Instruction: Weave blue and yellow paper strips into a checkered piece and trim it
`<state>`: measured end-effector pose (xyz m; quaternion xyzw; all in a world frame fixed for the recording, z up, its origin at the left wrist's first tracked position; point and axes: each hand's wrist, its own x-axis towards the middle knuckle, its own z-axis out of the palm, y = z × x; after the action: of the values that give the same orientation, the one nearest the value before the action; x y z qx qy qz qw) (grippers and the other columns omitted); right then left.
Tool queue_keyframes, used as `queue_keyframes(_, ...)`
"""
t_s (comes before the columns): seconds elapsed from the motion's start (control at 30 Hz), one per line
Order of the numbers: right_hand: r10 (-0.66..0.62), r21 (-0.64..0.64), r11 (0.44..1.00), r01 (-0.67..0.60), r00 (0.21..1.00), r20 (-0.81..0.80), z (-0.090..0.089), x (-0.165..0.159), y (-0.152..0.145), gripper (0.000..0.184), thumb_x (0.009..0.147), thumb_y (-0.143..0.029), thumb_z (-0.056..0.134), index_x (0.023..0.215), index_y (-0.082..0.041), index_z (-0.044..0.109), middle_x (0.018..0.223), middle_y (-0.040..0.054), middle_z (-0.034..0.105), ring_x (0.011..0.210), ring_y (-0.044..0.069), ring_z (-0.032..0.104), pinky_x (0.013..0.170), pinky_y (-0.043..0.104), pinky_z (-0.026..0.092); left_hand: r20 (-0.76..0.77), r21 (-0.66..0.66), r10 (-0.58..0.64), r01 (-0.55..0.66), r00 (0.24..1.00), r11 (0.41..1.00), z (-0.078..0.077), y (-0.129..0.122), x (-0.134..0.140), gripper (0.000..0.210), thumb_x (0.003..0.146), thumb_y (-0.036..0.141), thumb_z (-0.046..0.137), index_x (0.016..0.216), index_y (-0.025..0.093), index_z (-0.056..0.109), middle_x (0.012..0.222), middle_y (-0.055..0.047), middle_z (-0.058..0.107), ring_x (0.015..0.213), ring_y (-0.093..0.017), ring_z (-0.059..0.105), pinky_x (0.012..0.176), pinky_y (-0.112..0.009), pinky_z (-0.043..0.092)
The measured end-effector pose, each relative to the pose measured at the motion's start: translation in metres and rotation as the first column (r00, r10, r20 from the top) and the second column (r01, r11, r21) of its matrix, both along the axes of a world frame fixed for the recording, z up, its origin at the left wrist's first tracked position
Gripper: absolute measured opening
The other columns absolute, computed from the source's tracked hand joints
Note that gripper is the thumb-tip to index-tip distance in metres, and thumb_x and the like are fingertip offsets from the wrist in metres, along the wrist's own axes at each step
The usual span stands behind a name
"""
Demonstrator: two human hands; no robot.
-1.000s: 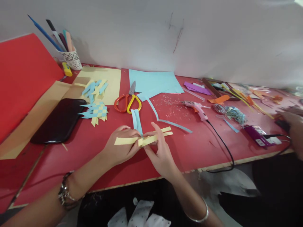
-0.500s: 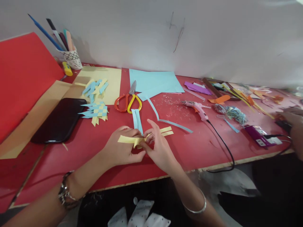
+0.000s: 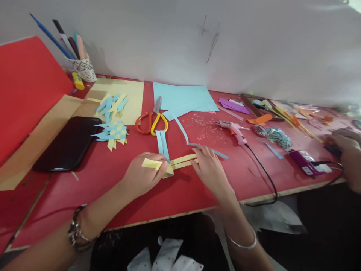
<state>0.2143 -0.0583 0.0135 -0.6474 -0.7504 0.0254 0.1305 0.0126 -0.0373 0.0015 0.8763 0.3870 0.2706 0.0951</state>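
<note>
Yellow paper strips [image 3: 183,162] cross two blue paper strips [image 3: 163,145] on the red table in front of me. My left hand [image 3: 145,171] pinches the crossing, with a yellow end sticking out over its fingers. At the right ends of the yellow strips, my right hand [image 3: 210,167] has its fingertips closed on them. Beyond the blue strips lie scissors [image 3: 155,116] with one red and one yellow handle. A woven blue and yellow paper piece [image 3: 115,132] rests to the left, below a pile of short folded strips [image 3: 113,105].
A black phone [image 3: 69,143] lies at left, near a cup of pens [image 3: 84,69]. Blue sheets [image 3: 183,96] are at the back. Rightward are a pink glue gun [image 3: 232,130] with its cord, a purple power strip [image 3: 306,162], and another person's hand [image 3: 346,146].
My right hand has moved right, from the crossing to the yellow strips' ends. My left hand stays at the crossing, its thumb now on top of the paper.
</note>
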Motion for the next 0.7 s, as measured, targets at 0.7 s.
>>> queue_keyframes(0.7,0.017,-0.187,0.960,-0.209,0.709,-0.705,0.001,-0.032,0.006,0.023,0.078,-0.020,0.047,0.100,-0.017,0.052,0.096,0.0070,0.057,0.087,0.015,0.057,0.071,0.029,0.049,0.076,0.137,-0.051,0.040,0.996,0.990,-0.009,0.001,-0.001,0.031,0.088,0.023,0.033,0.077,0.020,0.061,0.074,-0.004,0.068,0.064,-0.018,0.061,0.060,-0.030,0.045)
